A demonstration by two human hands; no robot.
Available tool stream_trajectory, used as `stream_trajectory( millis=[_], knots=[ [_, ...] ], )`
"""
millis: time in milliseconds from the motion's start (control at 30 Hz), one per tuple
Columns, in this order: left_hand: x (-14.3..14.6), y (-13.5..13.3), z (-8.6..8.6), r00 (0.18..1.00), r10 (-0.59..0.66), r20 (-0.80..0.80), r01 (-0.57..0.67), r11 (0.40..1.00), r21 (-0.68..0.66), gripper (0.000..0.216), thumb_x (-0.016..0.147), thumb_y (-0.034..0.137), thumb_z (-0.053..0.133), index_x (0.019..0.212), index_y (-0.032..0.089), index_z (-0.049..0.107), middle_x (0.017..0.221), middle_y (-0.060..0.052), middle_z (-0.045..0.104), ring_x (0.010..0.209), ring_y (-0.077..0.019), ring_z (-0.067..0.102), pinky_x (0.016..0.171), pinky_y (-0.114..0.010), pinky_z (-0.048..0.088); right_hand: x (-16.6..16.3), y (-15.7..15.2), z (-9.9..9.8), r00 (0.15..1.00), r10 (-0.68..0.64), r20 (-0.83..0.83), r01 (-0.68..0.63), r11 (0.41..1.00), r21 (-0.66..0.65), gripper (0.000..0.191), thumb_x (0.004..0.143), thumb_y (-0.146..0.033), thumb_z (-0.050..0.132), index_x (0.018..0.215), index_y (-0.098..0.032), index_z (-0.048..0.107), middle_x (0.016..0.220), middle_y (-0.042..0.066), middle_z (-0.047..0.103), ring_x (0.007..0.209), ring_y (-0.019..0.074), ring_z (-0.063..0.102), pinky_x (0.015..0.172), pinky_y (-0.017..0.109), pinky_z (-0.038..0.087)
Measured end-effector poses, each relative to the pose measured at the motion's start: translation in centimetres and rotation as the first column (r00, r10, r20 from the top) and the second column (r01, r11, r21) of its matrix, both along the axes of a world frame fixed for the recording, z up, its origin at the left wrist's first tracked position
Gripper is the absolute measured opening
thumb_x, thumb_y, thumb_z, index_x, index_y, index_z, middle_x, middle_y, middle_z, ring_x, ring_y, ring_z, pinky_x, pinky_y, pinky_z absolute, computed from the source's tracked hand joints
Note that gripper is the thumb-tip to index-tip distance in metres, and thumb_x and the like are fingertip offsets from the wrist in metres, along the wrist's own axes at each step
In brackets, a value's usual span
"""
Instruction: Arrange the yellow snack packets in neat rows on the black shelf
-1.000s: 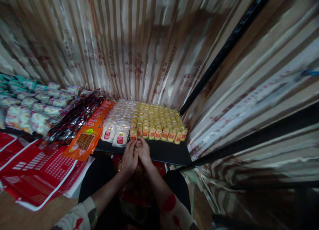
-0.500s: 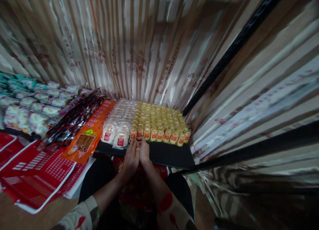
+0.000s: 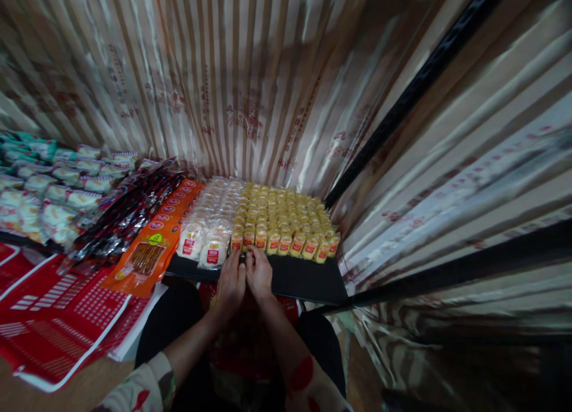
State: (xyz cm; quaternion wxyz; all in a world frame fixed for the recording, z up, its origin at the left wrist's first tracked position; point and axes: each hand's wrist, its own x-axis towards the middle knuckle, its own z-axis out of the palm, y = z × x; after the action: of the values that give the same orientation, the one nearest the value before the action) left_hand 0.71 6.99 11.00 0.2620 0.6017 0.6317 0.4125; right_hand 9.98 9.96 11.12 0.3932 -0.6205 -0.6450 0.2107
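Note:
Small yellow snack packs [image 3: 286, 215] with red labels stand in tight rows on a black shelf [image 3: 308, 278]. My left hand [image 3: 230, 284] is at the front left of these rows, its fingers stretched toward the first packs. Close beside it, my right hand [image 3: 259, 272] reaches to the front of the second and third columns with its fingers extended and a little bent. The fingertips seem to touch the pack fronts; no pack shows lifted in either hand. Left of the yellow rows lie clear packs of round white snacks [image 3: 212, 251], lined up in two columns.
An orange snack bag [image 3: 145, 257] and dark shiny packets [image 3: 129, 215] lie to the left, beyond them white packs [image 3: 58, 180]. A red basket [image 3: 67, 311] stands below. Black poles [image 3: 415, 96] and striped sheeting [image 3: 250, 72] enclose the shelf at the back and right.
My hands, pressed together before, have moved slightly apart at the front of the yellow rows. The view has shifted a little; the packs keep their places.

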Motion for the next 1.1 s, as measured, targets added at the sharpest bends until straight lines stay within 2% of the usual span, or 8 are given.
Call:
stream_trajectory(
  millis=[67,233,333,467,567,700,967,1100],
  knots=[
    [0.1,0.1,-0.4,1.000,0.016,-0.015,-0.015,0.999,0.044,0.048,0.086,0.021,0.032,0.131,0.009,0.041,0.138,-0.014,0.042,0.130,-0.0206,0.036,0.110,-0.041,0.026,0.3,0.0,-0.4,1.000,0.012,0.005,-0.012,0.999,0.039,0.037,0.087,-0.026,0.035,0.115,-0.018,0.058,0.110,0.009,0.061,0.098,0.0175,0.057,0.087,0.028,0.043],
    [1.0,0.9,-1.3,0.997,0.052,-0.064,-0.043,0.991,0.130,0.049,0.085,0.018,0.032,0.132,0.009,0.039,0.140,-0.015,0.039,0.132,-0.0212,0.032,0.109,-0.043,0.027,0.4,0.1,-1.2,1.000,0.004,0.019,-0.006,0.996,0.086,0.041,0.086,-0.023,0.037,0.123,-0.020,0.053,0.105,0.007,0.062,0.090,0.0155,0.059,0.082,0.026,0.047],
    [1.4,1.3,-1.6,0.991,0.092,-0.093,-0.076,0.984,0.162,0.048,0.085,0.020,0.032,0.131,0.008,0.041,0.140,-0.017,0.038,0.131,-0.0233,0.033,0.108,-0.045,0.028,0.3,0.3,-1.4,1.000,0.003,0.012,-0.004,0.997,0.076,0.042,0.085,-0.022,0.036,0.125,-0.020,0.052,0.101,0.007,0.063,0.087,0.0155,0.060,0.078,0.026,0.049],
    [1.5,1.4,-1.7,0.989,0.084,-0.122,-0.058,0.977,0.206,0.044,0.088,0.022,0.029,0.127,0.006,0.044,0.138,-0.019,0.040,0.130,-0.0243,0.034,0.106,-0.047,0.030,0.3,0.4,-1.8,1.000,0.015,0.009,-0.016,0.997,0.069,0.043,0.085,-0.021,0.036,0.125,-0.021,0.052,0.103,0.007,0.063,0.089,0.0159,0.060,0.080,0.026,0.049],
    [1.4,1.2,-1.7,0.989,0.073,-0.131,-0.044,0.976,0.212,0.044,0.089,0.022,0.028,0.127,0.006,0.043,0.139,-0.019,0.039,0.130,-0.0239,0.033,0.105,-0.046,0.031,0.3,0.4,-2.0,1.000,0.011,0.022,-0.013,0.997,0.082,0.044,0.085,-0.020,0.037,0.126,-0.021,0.051,0.102,0.007,0.062,0.090,0.0156,0.060,0.082,0.026,0.048],
    [1.3,1.4,-1.8,0.989,0.066,-0.135,-0.036,0.976,0.215,0.044,0.089,0.023,0.029,0.129,0.008,0.042,0.140,-0.018,0.038,0.130,-0.0241,0.035,0.104,-0.047,0.032,0.3,0.4,-1.9,0.999,0.007,0.032,-0.009,0.999,0.052,0.046,0.084,-0.020,0.037,0.129,-0.019,0.049,0.100,0.008,0.062,0.087,0.0157,0.060,0.080,0.026,0.049],
    [1.4,1.6,-1.8,0.987,0.044,-0.155,-0.005,0.970,0.245,0.045,0.091,0.026,0.029,0.129,0.005,0.041,0.140,-0.020,0.037,0.130,-0.0242,0.034,0.104,-0.045,0.033,0.4,0.4,-1.5,1.000,0.022,-0.010,-0.022,0.999,0.031,0.047,0.084,-0.019,0.036,0.130,-0.022,0.047,0.097,0.006,0.062,0.081,0.0140,0.060,0.074,0.023,0.049],
    [1.3,1.7,-1.9,0.986,0.051,-0.161,-0.010,0.970,0.244,0.046,0.090,0.026,0.029,0.131,0.007,0.039,0.140,-0.019,0.038,0.130,-0.0239,0.034,0.104,-0.045,0.033,0.4,0.4,-1.6,1.000,0.013,0.009,-0.013,1.000,0.011,0.052,0.082,-0.018,0.038,0.133,-0.023,0.042,0.097,0.005,0.062,0.083,0.0144,0.059,0.075,0.023,0.049]
  ],
)
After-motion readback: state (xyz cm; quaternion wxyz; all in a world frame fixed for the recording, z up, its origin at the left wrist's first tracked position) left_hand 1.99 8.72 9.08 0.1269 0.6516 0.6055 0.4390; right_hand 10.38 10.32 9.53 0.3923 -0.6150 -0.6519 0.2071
